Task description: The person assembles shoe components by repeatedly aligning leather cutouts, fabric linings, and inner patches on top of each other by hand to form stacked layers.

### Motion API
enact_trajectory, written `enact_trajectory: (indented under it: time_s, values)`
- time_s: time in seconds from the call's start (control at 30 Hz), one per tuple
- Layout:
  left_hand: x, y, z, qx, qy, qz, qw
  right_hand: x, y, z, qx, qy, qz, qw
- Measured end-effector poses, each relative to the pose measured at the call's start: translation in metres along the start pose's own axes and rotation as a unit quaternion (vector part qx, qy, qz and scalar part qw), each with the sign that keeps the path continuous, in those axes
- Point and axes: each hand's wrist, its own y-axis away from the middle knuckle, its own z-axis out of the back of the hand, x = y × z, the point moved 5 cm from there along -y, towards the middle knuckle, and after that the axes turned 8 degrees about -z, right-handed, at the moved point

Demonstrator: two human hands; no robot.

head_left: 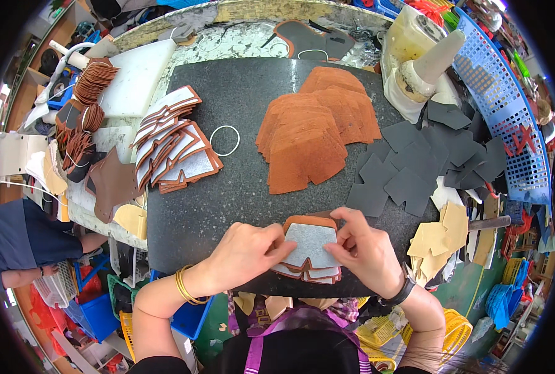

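At the near edge of the dark work slab (240,206), my left hand (243,250) pinches the left side of a light grey notched piece (310,243). My right hand (372,257) holds its right side between thumb and fingers. Brown leather shows behind its top edge. Under it lies a small stack of similar brown-and-grey pieces (324,274). Beyond my hands, brown leather pieces (305,143) lie fanned in overlapping piles. To the left is a staggered pile of brown pieces with grey facing (181,149). Dark grey cut pieces (408,162) are scattered on the right.
A white ring (225,141) lies beside the left pile. At the back right stand a stained container (408,40) and a white cone-shaped object (436,59). Tan pieces (436,240) lie at the right edge. Another person's dark clothing (28,234) shows at far left.
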Motion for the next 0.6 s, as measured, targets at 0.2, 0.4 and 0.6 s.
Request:
enact_trajectory:
  time_s: [0.2, 0.4, 0.6]
  values:
    - [-0.019, -0.021, 0.017, 0.016, -0.201, -0.033, 0.979, 0.013, -0.004, 0.005, -0.019, 0.209, 0.13, 0.969]
    - [-0.03, -0.016, 0.001, -0.052, -0.215, -0.157, 0.962, 0.011, -0.023, 0.008, -0.035, 0.192, 0.129, 0.972]
    - [-0.025, -0.007, 0.012, -0.02, -0.014, -0.095, 0.995, 0.007, -0.024, 0.014, 0.006, 0.004, -0.008, 1.0]
